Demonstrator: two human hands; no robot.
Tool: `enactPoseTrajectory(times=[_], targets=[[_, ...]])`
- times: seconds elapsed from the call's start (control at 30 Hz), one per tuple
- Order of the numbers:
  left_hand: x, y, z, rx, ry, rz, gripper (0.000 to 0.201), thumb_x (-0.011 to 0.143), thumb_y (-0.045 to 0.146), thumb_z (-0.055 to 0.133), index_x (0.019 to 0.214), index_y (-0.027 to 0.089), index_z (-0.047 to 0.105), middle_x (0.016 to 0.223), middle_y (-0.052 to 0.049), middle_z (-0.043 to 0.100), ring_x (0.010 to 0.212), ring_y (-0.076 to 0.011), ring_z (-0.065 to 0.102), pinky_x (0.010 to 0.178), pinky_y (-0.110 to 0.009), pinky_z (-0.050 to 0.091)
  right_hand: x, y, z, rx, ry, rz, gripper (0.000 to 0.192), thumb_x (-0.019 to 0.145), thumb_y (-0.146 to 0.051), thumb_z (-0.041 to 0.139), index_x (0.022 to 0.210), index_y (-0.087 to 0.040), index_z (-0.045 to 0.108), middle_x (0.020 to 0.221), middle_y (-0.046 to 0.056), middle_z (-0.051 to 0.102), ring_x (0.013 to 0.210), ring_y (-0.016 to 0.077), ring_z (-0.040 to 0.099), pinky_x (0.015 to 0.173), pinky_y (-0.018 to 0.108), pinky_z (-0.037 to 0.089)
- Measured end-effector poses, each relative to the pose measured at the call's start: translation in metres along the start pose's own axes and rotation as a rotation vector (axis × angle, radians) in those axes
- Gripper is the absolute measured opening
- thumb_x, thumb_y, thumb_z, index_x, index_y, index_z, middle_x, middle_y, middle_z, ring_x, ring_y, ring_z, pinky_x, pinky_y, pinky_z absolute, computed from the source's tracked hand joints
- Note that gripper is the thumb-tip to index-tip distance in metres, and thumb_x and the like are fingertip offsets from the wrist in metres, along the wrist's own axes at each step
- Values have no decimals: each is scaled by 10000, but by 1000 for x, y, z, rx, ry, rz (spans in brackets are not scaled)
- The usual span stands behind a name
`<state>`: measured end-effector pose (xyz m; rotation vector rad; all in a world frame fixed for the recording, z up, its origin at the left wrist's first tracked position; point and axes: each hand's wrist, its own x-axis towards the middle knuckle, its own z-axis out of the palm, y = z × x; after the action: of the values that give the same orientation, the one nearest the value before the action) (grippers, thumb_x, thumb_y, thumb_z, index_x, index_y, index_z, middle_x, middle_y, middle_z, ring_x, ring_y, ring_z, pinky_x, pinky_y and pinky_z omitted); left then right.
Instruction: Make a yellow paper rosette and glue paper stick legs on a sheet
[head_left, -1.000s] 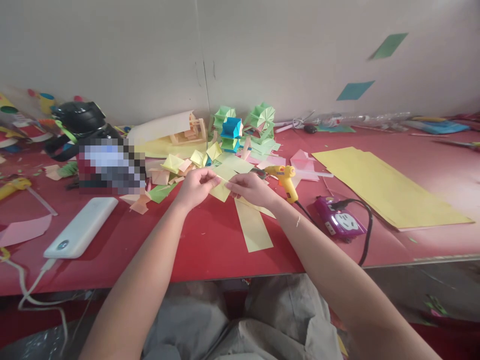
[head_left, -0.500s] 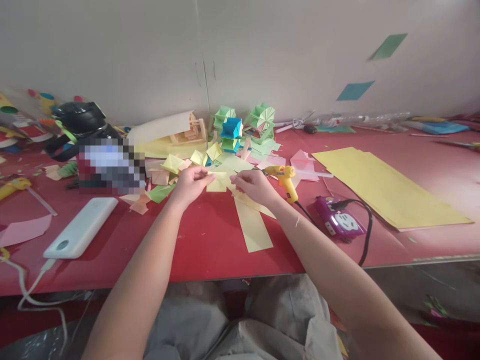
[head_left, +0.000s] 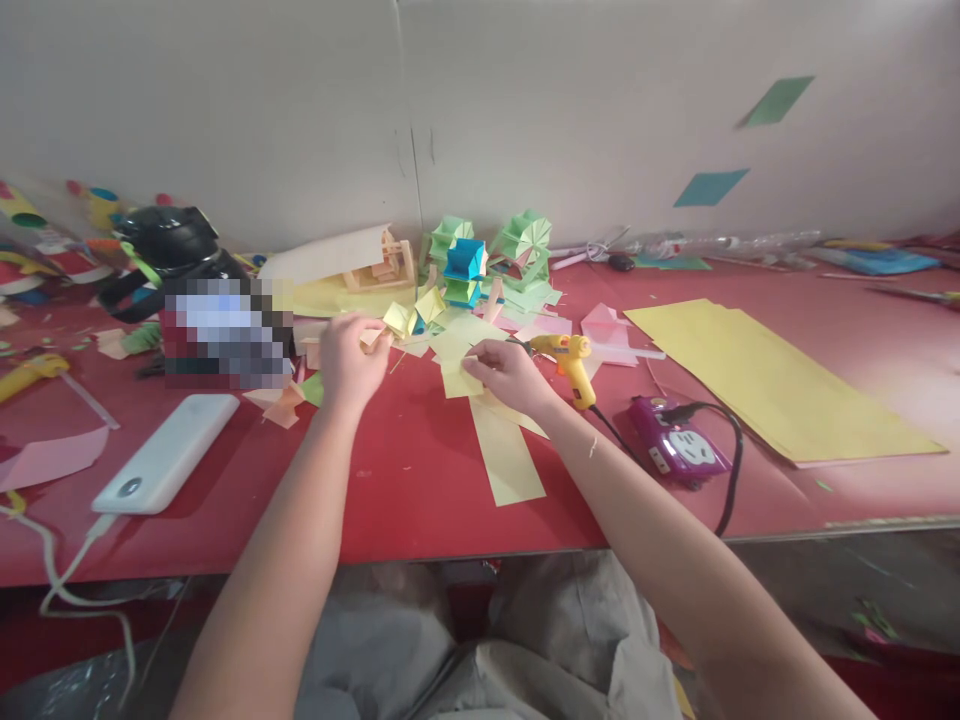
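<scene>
Yellow paper square [head_left: 455, 378], pinched by right hand [head_left: 508, 372]

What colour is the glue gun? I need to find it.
Yellow, with an orange nozzle; the glue gun shows in the head view.

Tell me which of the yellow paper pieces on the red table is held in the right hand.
The small yellow paper square, pinched by the right hand; the long yellow strip and large yellow sheets lie flat, untouched.

Both forearms bare, no sleeves, no watch/rings on hands [head_left: 346, 360]; grey trousers [head_left: 480, 650] at lap.
</scene>
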<state>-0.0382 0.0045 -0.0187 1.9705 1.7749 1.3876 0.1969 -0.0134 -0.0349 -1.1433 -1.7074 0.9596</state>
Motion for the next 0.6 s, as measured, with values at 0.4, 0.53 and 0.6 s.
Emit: enactPoseTrajectory(times=[0.4,0.53,0.6], targets=[[11,-28,-18,195,96,-113,86,788,166,681,750,236,651,1266,-106,597,1360,-401,378,1106,-611,275,-2,-1,1,-23,-50,-18,234,820,-399,624,809,-166,644,775,45,671,690,149,575,651,298,445],[18,-18,-25,-72,-69,-124,236,697,306,812,892,276,682,1106,-79,668,1224,-371,514,1015,-558,414,-2,-5,-1,8,-29,-33,222,820,-393,618,795,-172,627,753,24,644,670,134,550,648,289,435],[19,-10,-26,-177,-186,-141,324,698,385,818,975,278,690,1068,-78,684,1145,-350,572,966,-532,460,-3,-7,-1,19,-19,-33,218,825,-391,607,788,-177,614,741,14,623,680,135,549,665,290,442]])
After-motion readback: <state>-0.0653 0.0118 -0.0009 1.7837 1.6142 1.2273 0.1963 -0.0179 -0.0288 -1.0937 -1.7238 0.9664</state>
